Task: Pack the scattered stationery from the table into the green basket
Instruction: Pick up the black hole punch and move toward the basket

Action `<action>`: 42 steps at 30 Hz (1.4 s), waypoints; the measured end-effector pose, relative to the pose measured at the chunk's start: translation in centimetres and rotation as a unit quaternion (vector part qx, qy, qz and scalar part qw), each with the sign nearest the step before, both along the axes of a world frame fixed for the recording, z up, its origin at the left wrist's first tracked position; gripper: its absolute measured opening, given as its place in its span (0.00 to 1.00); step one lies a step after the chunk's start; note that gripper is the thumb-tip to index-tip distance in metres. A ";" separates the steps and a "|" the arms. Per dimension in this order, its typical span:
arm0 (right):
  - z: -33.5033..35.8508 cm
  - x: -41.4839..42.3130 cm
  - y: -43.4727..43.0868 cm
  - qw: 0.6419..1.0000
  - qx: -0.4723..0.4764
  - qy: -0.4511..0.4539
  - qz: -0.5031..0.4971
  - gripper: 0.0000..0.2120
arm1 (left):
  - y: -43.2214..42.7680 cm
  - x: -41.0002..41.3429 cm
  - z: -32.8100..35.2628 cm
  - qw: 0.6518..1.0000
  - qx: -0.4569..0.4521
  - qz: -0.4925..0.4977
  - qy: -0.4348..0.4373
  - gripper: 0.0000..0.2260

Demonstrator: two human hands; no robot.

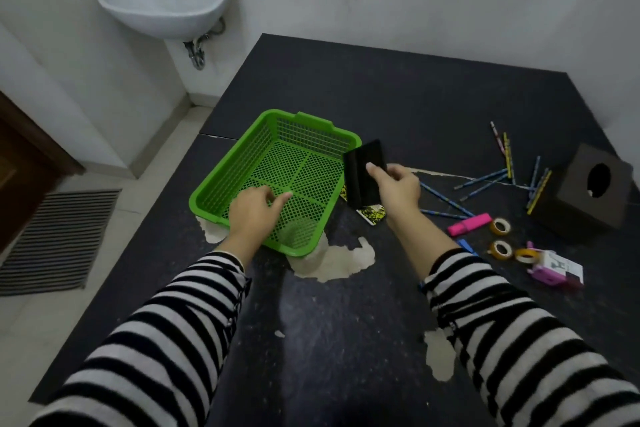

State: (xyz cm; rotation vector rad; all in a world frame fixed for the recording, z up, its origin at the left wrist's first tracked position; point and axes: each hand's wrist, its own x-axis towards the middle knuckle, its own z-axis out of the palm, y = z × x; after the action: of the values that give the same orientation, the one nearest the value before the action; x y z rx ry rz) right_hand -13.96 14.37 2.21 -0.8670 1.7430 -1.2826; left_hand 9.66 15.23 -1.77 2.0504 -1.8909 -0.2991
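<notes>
A: Entry. The right hand (398,187) grips a black notebook (363,173), thumb across its face and fingers behind. It is held off the table (346,322) at centre frame.

B: And the left hand (256,208)?

A: It holds nothing. The fingers are relaxed and loosely spread over the near part of the green basket (235,163), left of centre. Whether it rests on the mesh or hovers cannot be told.

B: Which relation matters for the drop?

A: The basket lies directly left of the held notebook, whose left edge overlaps the basket's right rim in the picture. Its long axis runs roughly top to bottom of the frame, leaning slightly, about parallel with that rim. The right hand is the nearer one (it has the item), so a short move left and down should do, judging from this view.

B: Basket contents?

A: Nothing seen inside. Step judged: first item going in.

B: What is left out?

A: A yellow-patterned notebook (372,214) lies on the table just below the held one. Pencils (480,179), a pink highlighter (469,219) and tape rolls (500,226) lie toward the right of the frame, well apart from the basket. All are on the right hand's side.

B: Risk?

A: The left hand sits about where the notebook would land, so it likely needs to shift.
</notes>
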 end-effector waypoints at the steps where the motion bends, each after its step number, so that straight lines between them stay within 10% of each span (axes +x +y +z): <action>1: 0.2 0.8 -0.6 1.000 -0.008 0.011 0.014 0.08 | -0.3 0.4 -0.1 1.000 0.021 0.002 -0.013 0.27; 8: -0.5 6.5 -3.3 0.993 -0.020 0.083 0.086 0.10 | 0.3 0.4 -0.1 0.943 0.316 -0.083 -0.060 0.34; 13: -1.7 7.8 -4.1 0.958 -0.038 0.218 0.182 0.12 | 0.7 -0.1 -0.8 0.869 0.471 -0.102 0.111 0.30; 19: -3.6 7.8 -4.4 0.823 -0.035 0.457 0.335 0.09 | -1.1 2.8 -0.3 0.987 0.157 -0.027 0.020 0.20; 24: -4.7 9.5 -4.2 0.689 -0.018 0.592 0.417 0.22 | -3.6 5.3 -0.9 0.985 0.003 -0.047 -0.164 0.29; 28: -5.7 10.0 -4.1 0.663 -0.026 0.603 0.443 0.24 | -5.0 6.0 -1.8 0.989 0.135 0.029 -0.043 0.40; 36: -7.3 10.0 -5.1 0.595 -0.013 0.657 0.463 0.28 | -6.3 6.9 -2.2 0.981 0.158 0.109 0.037 0.29; 42: -7.2 9.7 -6.6 0.667 0.051 0.625 0.403 0.32 | -6.2 6.8 -2.6 0.983 0.149 0.105 0.018 0.28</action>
State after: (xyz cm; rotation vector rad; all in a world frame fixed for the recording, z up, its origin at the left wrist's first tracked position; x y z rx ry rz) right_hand -4.29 7.73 -4.97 -2.4319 1.7983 0.2123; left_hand 16.44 9.01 -4.32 2.3955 -1.6721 -0.5918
